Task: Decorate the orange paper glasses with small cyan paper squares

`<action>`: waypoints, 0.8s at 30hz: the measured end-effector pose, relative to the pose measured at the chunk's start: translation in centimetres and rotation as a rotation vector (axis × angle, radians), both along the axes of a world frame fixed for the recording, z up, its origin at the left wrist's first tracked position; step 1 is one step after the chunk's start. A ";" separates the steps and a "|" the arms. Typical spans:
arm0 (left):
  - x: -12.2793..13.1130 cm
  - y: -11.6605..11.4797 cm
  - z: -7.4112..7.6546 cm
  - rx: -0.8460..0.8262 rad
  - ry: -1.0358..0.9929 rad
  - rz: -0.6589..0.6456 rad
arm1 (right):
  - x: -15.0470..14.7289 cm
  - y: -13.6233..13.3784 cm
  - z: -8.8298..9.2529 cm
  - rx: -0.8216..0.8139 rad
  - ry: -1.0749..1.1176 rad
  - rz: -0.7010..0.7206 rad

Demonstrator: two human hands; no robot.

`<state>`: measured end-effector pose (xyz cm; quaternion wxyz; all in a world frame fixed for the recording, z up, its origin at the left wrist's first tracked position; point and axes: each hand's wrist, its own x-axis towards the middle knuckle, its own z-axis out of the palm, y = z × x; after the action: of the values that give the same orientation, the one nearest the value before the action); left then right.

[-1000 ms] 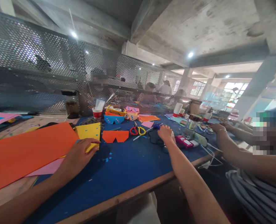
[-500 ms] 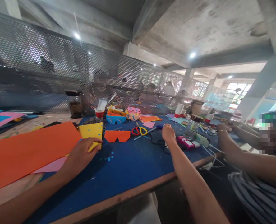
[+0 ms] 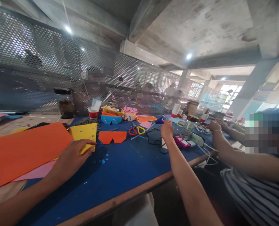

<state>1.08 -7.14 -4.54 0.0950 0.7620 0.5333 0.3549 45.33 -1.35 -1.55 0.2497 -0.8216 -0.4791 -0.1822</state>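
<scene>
1. Resting on blue-dotted yellow paper [image 3: 84, 133] beside a large orange sheet [image 3: 33, 152], the left hand [image 3: 74, 157] had thumb and forefinger parted, pinching nothing visible.
2. The right hand [image 3: 167, 129] curled at an apparent blue glue gun [image 3: 159, 120]; its hold could not be told.
3. Steadying and reaching seemed underway; a sure grasp was likely called for.

Yellow sheet [image 3: 84, 133]: blue spots. Large sheet [image 3: 33, 144]: plain orange. Table [image 3: 130, 166]: dark blue top. Scissors [image 3: 136, 129]: one red handle, one yellow. Paper cup [image 3: 93, 113]: red and white.
</scene>
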 end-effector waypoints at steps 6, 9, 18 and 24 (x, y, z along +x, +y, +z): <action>0.1 -0.3 0.4 -0.069 0.037 -0.007 | -0.2 -0.1 0.1 0.154 -0.008 -0.018; 0.2 -0.4 0.8 -0.086 0.047 0.011 | -0.2 -0.1 0.3 0.216 -0.005 0.021; 0.1 0.0 0.3 -0.093 0.046 0.002 | -0.6 -1.0 1.5 0.378 0.048 0.124; 0.0 0.4 0.2 -0.113 0.043 -0.005 | -1.0 -1.3 2.1 0.527 0.169 0.179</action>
<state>1.07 -6.69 -4.31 0.1272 0.7643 0.5524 0.3075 44.36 -2.64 0.60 0.5086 -0.6951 -0.4633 -0.2084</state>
